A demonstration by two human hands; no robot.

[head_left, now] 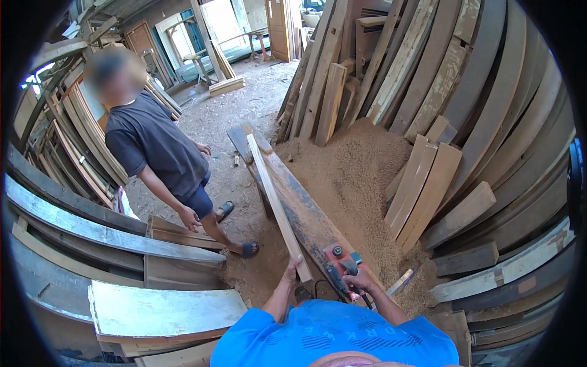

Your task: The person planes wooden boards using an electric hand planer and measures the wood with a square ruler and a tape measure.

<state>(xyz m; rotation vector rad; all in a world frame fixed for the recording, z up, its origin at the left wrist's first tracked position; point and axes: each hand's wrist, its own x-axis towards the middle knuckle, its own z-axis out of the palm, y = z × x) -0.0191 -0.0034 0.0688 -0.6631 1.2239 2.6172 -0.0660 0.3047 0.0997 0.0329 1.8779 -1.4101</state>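
A long pale wooden strip (271, 192) lies along a dark, worn plank (299, 202) that serves as a bench and runs away from me. My left hand (292, 268) grips the near end of the strip. My right hand (361, 279) holds the handle of a red and black electric planer (339, 260), which sits on the dark plank right beside the strip's near end. My blue shirt fills the bottom of the view.
Another person in a dark shirt and sandals (162, 153) stands to the left of the plank. A big heap of sawdust (351, 177) lies on the right. Boards lean against the walls (465, 92) all around, and flat planks (165, 309) are stacked at lower left.
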